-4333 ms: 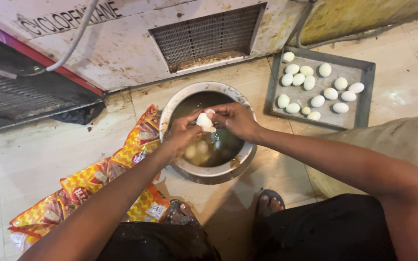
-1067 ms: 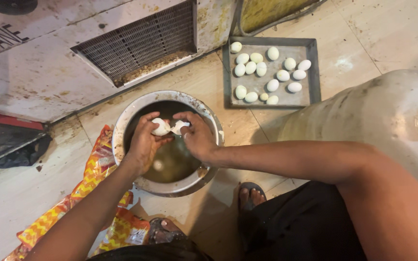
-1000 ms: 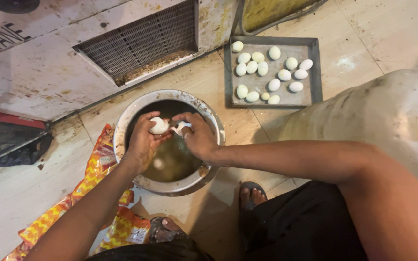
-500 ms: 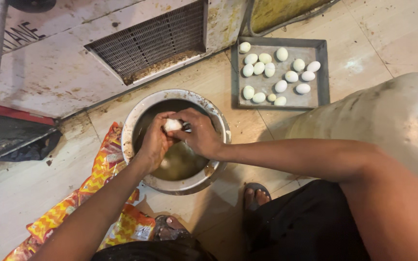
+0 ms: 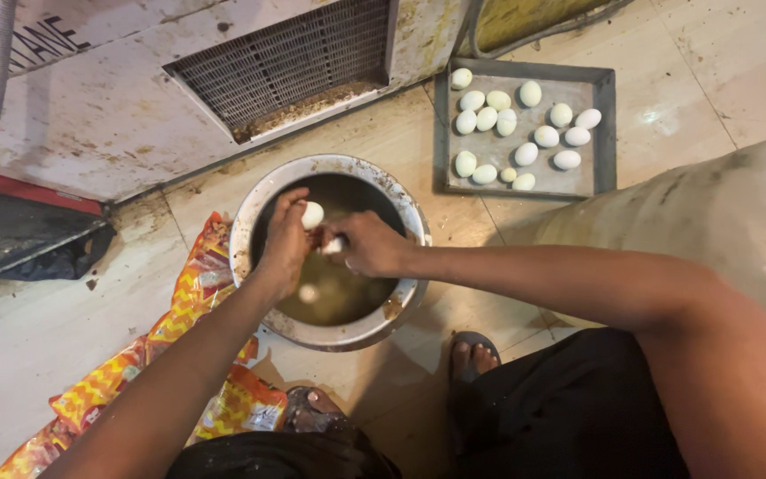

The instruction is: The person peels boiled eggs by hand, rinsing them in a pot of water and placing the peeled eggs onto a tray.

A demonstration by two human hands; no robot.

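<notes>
My left hand [image 5: 284, 244] holds a white boiled egg [image 5: 312, 214] over a round metal pot [image 5: 259, 200] of murky water. My right hand [image 5: 367, 246] is beside it, fingers pinched on a small white bit, seemingly shell or egg [image 5: 333, 246], right next to the egg. Another pale egg [image 5: 308, 293] shows under the water. A grey square tray [image 5: 602, 133] at the upper right holds several white peeled eggs [image 5: 526, 153].
A dirty white appliance with a vent grille [image 5: 281, 64] stands behind the pot. Orange and yellow plastic packets [image 5: 197, 302] lie on the tiled floor at the left. My sandalled feet [image 5: 473, 355] are below the pot. A pale rounded sack [image 5: 729, 222] sits at the right.
The view shifted slightly, so pot and tray sit further right. Both hands stay over the pot working the egg; the right hand's fingers have pulled a little away from it.
</notes>
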